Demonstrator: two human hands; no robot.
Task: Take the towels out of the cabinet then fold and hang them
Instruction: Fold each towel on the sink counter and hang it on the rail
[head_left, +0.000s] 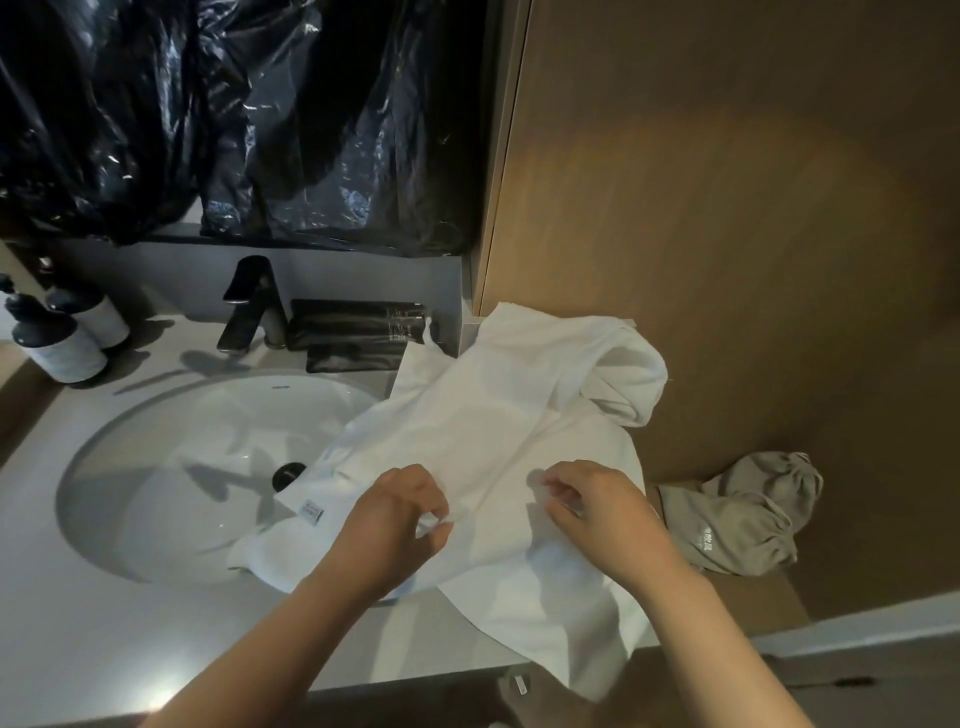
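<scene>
My L hand (402, 512) & R hand (597, 501) each pinched the white towel (488, 410). It lay spread across counter (130, 629) & sink (176, 457) edge.

Black faucet (249, 306) behind white sink (171, 467); two bottles (67, 348) stand left.

Grey bench (104, 623) at 8 o'clock, white round basin (156, 467) sunk in it. Black tap (249, 306) at 10 o'clock, two pump bottles (62, 343) at 9. Black plastic sheeting (234, 130) at 11. Brown wood-panel wall (727, 208) at 2 o'clock, with warm light patch.
</scene>
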